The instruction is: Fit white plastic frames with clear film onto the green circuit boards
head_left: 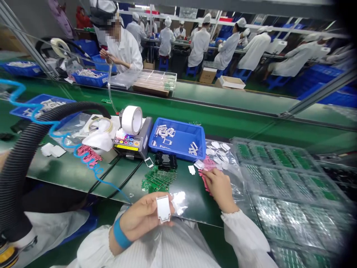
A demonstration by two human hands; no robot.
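Observation:
In the head view my left hand (pixel 142 216), with a blue band at its wrist, holds a small white rectangular panel (pixel 163 209) with a thin pale frame and notched lower corners. The panel's face is turned up, just in front of the bench edge. My right hand (pixel 219 188) reaches over the bench, its fingertips pinched at a row of pink pieces (pixel 204 180); how many it grips is hidden. White cards (pixel 192 170) lie just left of those fingers. Green circuit boards (pixel 158 179) are fanned out between my hands, with black parts (pixel 166 161) behind them.
A blue tray (pixel 178 149) holds white frames. Left of it stands a tape dispenser (pixel 132 139) with a white roll. A black hose (pixel 25 149) and blue coiled cord (pixel 75 147) cross the left side. Clear trays (pixel 279 178) of boards fill the right. A co-worker (pixel 119 44) sits opposite.

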